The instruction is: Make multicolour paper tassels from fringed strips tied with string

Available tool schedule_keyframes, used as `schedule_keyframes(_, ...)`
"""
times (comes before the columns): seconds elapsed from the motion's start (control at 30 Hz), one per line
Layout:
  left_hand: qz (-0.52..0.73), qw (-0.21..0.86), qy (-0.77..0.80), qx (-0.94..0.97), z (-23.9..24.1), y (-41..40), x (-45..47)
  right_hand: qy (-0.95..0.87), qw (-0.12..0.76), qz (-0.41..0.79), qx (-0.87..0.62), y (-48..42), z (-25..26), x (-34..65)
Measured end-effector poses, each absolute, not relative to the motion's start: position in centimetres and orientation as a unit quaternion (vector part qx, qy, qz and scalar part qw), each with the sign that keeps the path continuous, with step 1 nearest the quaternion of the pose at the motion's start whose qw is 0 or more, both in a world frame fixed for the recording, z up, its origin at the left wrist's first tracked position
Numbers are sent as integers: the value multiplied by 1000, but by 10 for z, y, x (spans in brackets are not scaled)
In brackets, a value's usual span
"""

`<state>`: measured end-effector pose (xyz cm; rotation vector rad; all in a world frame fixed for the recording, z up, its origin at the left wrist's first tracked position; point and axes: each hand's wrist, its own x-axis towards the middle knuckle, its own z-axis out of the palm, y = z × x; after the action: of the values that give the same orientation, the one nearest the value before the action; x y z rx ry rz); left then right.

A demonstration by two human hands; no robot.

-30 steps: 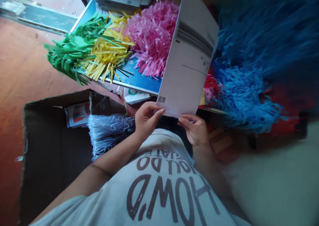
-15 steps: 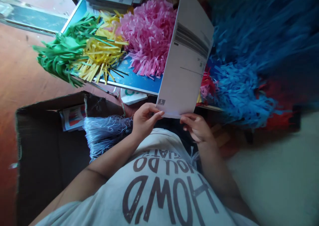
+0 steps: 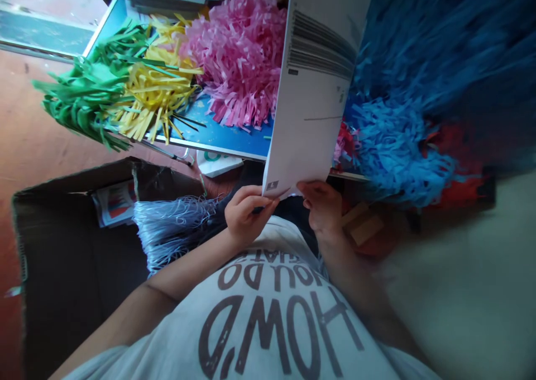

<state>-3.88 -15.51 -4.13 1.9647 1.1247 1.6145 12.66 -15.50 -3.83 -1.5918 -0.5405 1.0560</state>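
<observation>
I hold a white printed sheet of paper (image 3: 312,95) upright in front of me, its bottom edge near my chest. My left hand (image 3: 245,215) pinches the sheet's lower left corner with curled fingers. My right hand (image 3: 322,204) grips the bottom edge just to the right, fingers closed on it. Dark lines of print run across the upper part of the sheet. Behind it lie bunches of shredded paper fringe: pink (image 3: 240,61), yellow (image 3: 157,92), green (image 3: 79,98) and blue (image 3: 397,139).
The fringe bunches rest on a blue board (image 3: 226,134) at table height. An open cardboard box (image 3: 71,246) stands on the reddish floor at lower left, with a pale blue tassel bundle (image 3: 170,229) at its rim. Red fringe (image 3: 460,184) shows at right.
The sheet has risen and turned more upright, its top now out of view. Both hands have shifted slightly along its bottom edge, still holding it.
</observation>
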Motion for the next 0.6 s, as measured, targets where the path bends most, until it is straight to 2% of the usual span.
schedule_keyframes(0.17, 580, 109, 378, 714, -36, -155, -36, -235, 585, 395, -668, -156, -32, 122)
schedule_keyframes(0.4, 575, 91, 411, 702, -39, -156, -36, -286, 610, 291, -679, -169, -36, 115)
schedule_keyframes(0.5, 605, 116, 399, 680, -45, -158, -33, -298, 650, 232, -660, -168, -36, 111)
schedule_keyframes(0.6, 635, 186, 389, 640, -48, -160, -30, -288, 666, 274, -632, -165, -37, 110)
